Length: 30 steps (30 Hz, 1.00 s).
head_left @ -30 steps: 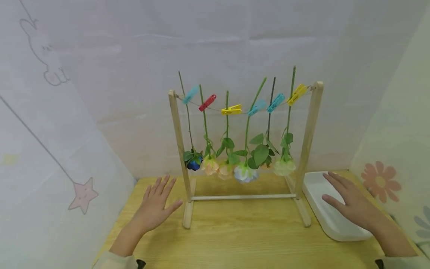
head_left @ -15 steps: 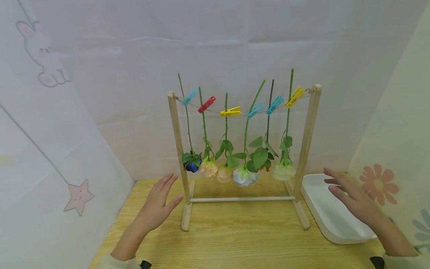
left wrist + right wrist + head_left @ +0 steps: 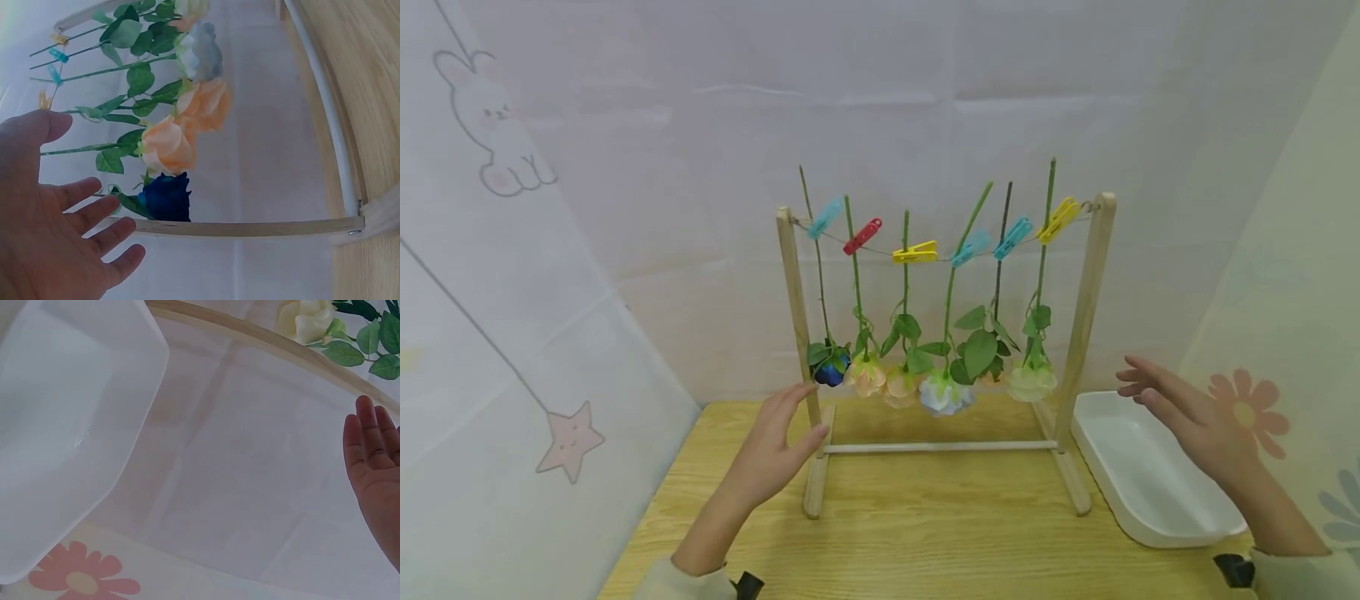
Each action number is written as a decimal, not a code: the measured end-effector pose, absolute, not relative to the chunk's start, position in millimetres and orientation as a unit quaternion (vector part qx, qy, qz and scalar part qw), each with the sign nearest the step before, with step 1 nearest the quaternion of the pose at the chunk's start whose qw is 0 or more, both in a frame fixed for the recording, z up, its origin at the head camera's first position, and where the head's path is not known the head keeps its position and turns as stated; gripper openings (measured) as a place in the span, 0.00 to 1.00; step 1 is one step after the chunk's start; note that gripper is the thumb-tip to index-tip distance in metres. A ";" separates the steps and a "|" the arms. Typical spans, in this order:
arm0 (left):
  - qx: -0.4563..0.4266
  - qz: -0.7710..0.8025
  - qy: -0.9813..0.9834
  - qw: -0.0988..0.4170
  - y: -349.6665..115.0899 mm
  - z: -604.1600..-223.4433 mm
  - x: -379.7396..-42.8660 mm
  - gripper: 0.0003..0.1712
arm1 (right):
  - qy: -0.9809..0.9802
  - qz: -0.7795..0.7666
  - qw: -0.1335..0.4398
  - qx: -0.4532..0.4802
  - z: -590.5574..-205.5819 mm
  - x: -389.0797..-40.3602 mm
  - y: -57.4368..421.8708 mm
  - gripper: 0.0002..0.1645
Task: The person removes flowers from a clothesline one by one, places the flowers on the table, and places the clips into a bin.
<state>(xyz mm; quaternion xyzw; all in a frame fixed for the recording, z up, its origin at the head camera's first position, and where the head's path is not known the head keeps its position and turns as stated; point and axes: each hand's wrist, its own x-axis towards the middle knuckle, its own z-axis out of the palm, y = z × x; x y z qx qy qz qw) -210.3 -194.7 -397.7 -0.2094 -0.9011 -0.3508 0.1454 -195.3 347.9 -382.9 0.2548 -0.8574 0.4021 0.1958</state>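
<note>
A wooden rack (image 3: 1084, 333) carries a string, and several artificial flowers hang from it head down, each held by a clothespin. At the left end hangs a blue rose (image 3: 831, 367) under a light blue clothespin (image 3: 825, 218). Beside it are a peach flower (image 3: 867, 375) and a red clothespin (image 3: 862, 237). My left hand (image 3: 771, 454) is at the rack's left post, fingers extended and thumb apart, holding nothing; its palm shows in the left wrist view. My right hand (image 3: 1198, 425) hovers over the white tray (image 3: 1120, 492), fingers loosely bent and holding nothing.
The rack's feet stand on a wood-grain table (image 3: 940, 542), joined by a white crossbar (image 3: 940, 447). A pale curtain (image 3: 700, 250) with printed figures closes in the back and sides. The tray sits right of the rack.
My left hand has moved right and slightly up to the rack's left post. My right hand has risen a little, its fingers more bent. The flowers stay hanging as before.
</note>
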 end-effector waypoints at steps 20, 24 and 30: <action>-0.295 -0.412 -0.853 0.121 -153.0 -370.9 -214.6 0.32 | -0.842 0.449 0.200 0.222 -347.4 -201.1 343.9 0.25; -0.293 -0.429 -0.847 0.107 -144.3 -366.0 -219.6 0.32 | -0.831 0.462 0.206 0.230 -340.2 -204.3 343.8 0.25; -0.301 -0.452 -0.834 0.099 -132.1 -358.6 -227.6 0.31 | -0.793 0.517 0.200 0.253 -327.1 -207.0 346.0 0.24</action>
